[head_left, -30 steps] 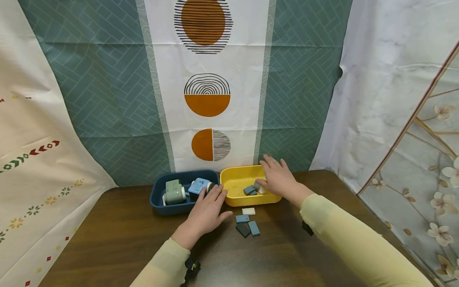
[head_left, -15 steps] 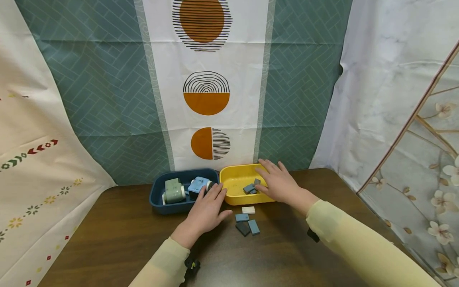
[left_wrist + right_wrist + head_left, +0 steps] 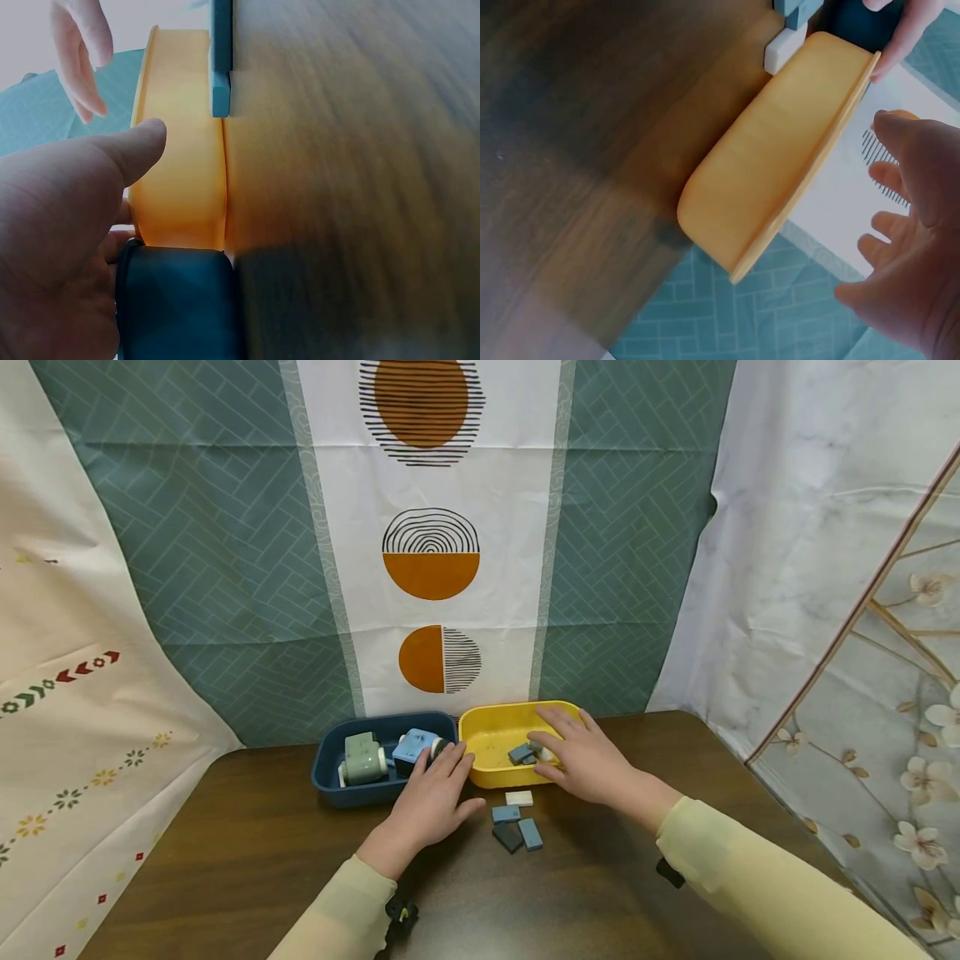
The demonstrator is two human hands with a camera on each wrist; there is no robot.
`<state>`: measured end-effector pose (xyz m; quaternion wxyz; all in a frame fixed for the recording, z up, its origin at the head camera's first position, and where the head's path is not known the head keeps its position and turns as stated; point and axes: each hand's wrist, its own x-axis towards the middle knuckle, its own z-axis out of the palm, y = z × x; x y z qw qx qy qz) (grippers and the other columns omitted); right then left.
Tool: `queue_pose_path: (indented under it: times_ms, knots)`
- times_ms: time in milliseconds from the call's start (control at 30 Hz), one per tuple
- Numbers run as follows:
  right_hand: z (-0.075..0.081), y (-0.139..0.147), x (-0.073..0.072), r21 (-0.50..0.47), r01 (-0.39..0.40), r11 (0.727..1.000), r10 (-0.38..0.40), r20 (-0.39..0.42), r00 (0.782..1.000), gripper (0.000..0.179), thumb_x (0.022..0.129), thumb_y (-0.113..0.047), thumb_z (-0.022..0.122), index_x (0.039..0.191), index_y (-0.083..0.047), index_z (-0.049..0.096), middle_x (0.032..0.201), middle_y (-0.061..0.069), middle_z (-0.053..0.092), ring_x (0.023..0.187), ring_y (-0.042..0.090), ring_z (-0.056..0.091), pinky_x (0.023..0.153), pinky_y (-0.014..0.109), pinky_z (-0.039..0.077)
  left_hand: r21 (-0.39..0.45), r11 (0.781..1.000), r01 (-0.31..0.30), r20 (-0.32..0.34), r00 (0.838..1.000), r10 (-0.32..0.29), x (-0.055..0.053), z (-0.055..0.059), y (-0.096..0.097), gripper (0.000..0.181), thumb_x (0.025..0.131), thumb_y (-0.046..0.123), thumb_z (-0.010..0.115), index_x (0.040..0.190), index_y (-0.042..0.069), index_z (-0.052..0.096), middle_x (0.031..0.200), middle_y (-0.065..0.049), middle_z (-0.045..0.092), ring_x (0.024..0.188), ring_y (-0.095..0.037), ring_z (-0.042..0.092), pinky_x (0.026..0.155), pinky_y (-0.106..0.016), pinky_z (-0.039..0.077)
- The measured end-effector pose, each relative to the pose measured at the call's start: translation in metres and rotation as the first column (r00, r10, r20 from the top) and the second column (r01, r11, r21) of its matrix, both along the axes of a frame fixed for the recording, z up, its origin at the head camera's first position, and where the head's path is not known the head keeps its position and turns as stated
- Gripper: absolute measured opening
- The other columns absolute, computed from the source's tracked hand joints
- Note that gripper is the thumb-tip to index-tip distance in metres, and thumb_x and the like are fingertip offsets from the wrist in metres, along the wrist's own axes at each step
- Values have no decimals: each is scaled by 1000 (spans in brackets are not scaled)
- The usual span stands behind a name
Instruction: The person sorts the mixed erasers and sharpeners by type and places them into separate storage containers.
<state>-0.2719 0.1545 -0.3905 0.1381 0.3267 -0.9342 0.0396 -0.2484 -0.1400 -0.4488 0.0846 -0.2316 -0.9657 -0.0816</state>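
My left hand point(image 3: 429, 797) has its fingers extended at the meeting rims of a dark blue tray point(image 3: 330, 789) and a yellow tray point(image 3: 487, 781). Over the right part of the yellow tray hovers my right hand point(image 3: 592, 762), fingers spread and loosely bent, holding nothing visible. Beneath its fingertips are several small blocks, among them a blue-grey block point(image 3: 519, 753); the hand covers part of the pile. In the right wrist view, the right hand point(image 3: 922, 225) stands apart from the yellow tray's outer wall point(image 3: 772, 157).
In front of the yellow tray lie a white block point(image 3: 519, 797), two blue blocks and a dark block point(image 3: 507, 837) on the wooden table point(image 3: 247, 860). The dark blue tray holds a green boxy item point(image 3: 364, 760) and a light blue one point(image 3: 414, 748). A patterned cloth point(image 3: 225, 568) hangs behind.
My right hand has moved back from the yellow tray's far right corner toward its near right side, uncovering that corner. The left hand stays in place.
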Motion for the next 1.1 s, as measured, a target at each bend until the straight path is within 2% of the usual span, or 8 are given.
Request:
queue_pose_path:
  times_ms: [333,700,1100]
  knots:
    - [-5,4,12,-15,-89,996,88,-30,996,49,102,-37,83,144,-13,72,169,20,46,157,43,43,126,74,26,1,1000,-4,5,1000,4,0,-1,0,81,108,55,69,169,8,45,179,-14,32,166,-32,28,134,-63,11]
    - [-11,5,22,-55,-102,993,103,12,995,42,98,-31,87,136,-16,76,169,18,48,157,43,43,127,74,25,9,1000,-9,29,1000,8,1,3,1,80,108,53,69,169,8,45,179,-13,31,167,-31,26,135,-62,10]
    - [-22,5,25,-37,-169,985,169,-2,986,37,99,-28,86,133,-14,79,167,19,51,157,42,43,125,75,28,-6,1000,-10,6,1000,11,2,3,2,81,107,54,70,169,7,45,179,-14,33,166,-32,27,135,-62,11]
